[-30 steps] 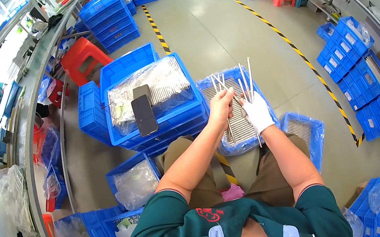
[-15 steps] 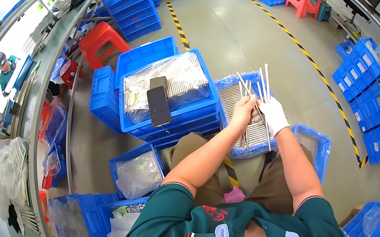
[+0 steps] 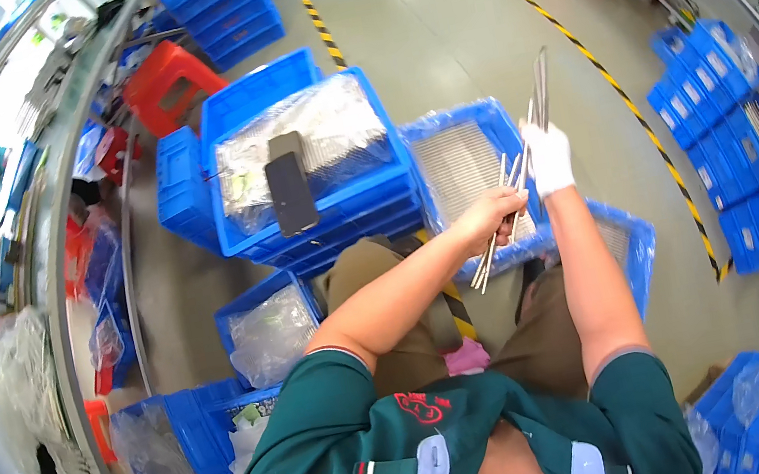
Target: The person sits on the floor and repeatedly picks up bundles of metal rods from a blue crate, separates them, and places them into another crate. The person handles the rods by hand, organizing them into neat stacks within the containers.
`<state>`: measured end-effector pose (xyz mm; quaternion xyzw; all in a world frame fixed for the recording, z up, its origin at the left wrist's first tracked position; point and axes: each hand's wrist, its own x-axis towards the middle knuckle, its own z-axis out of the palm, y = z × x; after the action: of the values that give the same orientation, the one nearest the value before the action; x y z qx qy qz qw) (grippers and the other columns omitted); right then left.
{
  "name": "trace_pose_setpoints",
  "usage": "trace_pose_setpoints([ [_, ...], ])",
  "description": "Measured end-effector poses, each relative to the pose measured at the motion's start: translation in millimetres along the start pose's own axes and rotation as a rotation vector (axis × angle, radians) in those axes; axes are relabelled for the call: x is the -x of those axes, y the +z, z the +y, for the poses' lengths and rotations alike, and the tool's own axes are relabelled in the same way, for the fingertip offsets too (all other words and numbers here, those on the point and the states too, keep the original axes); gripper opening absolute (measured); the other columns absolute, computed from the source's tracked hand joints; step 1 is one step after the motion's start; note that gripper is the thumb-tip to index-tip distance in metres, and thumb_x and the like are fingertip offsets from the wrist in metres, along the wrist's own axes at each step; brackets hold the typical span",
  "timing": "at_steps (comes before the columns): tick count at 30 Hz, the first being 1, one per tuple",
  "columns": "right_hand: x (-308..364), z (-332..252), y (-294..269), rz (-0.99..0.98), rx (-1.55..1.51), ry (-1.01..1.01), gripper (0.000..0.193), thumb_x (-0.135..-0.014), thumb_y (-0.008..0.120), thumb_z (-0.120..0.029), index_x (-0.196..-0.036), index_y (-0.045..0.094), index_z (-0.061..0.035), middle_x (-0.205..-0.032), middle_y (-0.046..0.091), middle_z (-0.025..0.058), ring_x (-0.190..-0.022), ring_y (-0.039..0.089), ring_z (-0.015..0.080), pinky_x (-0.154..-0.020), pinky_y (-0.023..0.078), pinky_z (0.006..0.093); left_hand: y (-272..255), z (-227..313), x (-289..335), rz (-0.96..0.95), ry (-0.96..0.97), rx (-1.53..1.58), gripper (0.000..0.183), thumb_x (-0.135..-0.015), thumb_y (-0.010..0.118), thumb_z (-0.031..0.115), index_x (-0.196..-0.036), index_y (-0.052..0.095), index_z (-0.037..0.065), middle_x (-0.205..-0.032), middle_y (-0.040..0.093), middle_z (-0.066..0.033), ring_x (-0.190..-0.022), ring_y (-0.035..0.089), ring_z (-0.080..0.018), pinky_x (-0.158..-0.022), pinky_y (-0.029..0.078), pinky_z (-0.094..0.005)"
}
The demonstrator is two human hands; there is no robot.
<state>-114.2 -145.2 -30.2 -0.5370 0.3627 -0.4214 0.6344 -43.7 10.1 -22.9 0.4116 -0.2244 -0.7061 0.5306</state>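
Note:
Bare and closed, my left hand (image 3: 490, 220) grips several thin metal rods (image 3: 484, 271), which slant up to the right past the fingers. My right hand (image 3: 549, 158), in a white glove, is closed round another bunch of metal rods (image 3: 541, 85) pointing up and away. Both hands are over the near right part of a blue crate (image 3: 414, 133) lined with clear plastic. Inside it, a layer of similar metal rods (image 3: 458, 162) lies side by side. The fingertips of the gloved hand are partly hidden.
Left of the crate, stacked blue crates (image 3: 334, 206) carry a film-covered load of rods with a black phone (image 3: 292, 194) on top. Another blue crate (image 3: 642, 241) stands by my right knee. A red stool (image 3: 170, 86) and a metal workbench (image 3: 71, 159) are at the left.
My hands have moved apart, the left one nearer me and the right one farther away. The rods are now in two separate bunches. The whole view has shifted slightly.

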Motion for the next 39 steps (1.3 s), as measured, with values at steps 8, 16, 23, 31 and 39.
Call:
trace_pose_setpoints([
  [8, -11.7, -35.1, -32.5, 0.03, -0.064, 0.24, 0.019, -0.082, 0.066, -0.024, -0.073, 0.056, -0.0106, -0.05, 0.04, -0.0045, -0.037, 0.034, 0.0067, -0.034, 0.027, 0.0248, -30.8, 8.8, 3.3, -0.139, 0.04, 0.212, 0.024, -0.092, 0.055, 0.027, -0.089, 0.058, 0.003, -0.085, 0.059, -0.008, -0.072, 0.059, -0.0188, -0.062, 0.051, -0.0342],
  [16, 35.9, -26.0, 19.7, -0.308, 0.284, 0.206, 0.023, -0.084, 0.065, -0.025, -0.079, 0.061, -0.0034, -0.058, 0.057, 0.0033, -0.043, 0.05, 0.0126, -0.039, 0.039, 0.0275, -35.4, 23.5, -0.8, -0.185, 0.08, 0.287, 0.031, -0.09, 0.057, 0.035, -0.09, 0.06, 0.004, -0.09, 0.059, -0.0072, -0.079, 0.06, -0.0198, -0.073, 0.052, -0.0381],
  [23, 25.7, -1.3, 22.7, -0.328, 0.385, 0.109, 0.03, -0.087, 0.06, -0.034, -0.081, 0.062, -0.0052, -0.062, 0.059, 0.005, -0.052, 0.053, 0.0123, -0.049, 0.042, 0.0279, -45.6, 24.1, -2.7, -0.083, 0.068, 0.375, 0.028, -0.088, 0.061, 0.032, -0.087, 0.059, 0.005, -0.073, 0.049, 0.0005, -0.058, 0.043, -0.0092, -0.051, 0.038, -0.0254],
  [31, 51.8, -26.5, 14.9, -0.383, 0.179, 0.353, 0.019, -0.092, 0.052, -0.024, -0.096, 0.053, -0.0061, -0.066, 0.06, 0.0055, -0.044, 0.046, 0.0097, -0.04, 0.037, 0.0235, -61.6, 47.3, -0.1, 0.435, 0.356, 0.271, 0.026, -0.091, 0.058, 0.031, -0.087, 0.058, 0.005, -0.067, 0.043, 0.0025, -0.051, 0.043, -0.0087, -0.044, 0.041, -0.0248],
  [39, 65.8, -24.2, 19.4, -0.389, 0.159, 0.231, 0.015, -0.088, 0.057, -0.017, -0.096, 0.054, -0.005, -0.066, 0.059, 0.0044, -0.049, 0.051, 0.0099, -0.043, 0.039, 0.0234, -37.1, 41.8, -3.2, 0.322, 0.361, 0.359, 0.025, -0.092, 0.056, 0.029, -0.092, 0.061, 0.004, -0.066, 0.044, 0.003, -0.05, 0.043, -0.0071, -0.044, 0.041, -0.024],
])
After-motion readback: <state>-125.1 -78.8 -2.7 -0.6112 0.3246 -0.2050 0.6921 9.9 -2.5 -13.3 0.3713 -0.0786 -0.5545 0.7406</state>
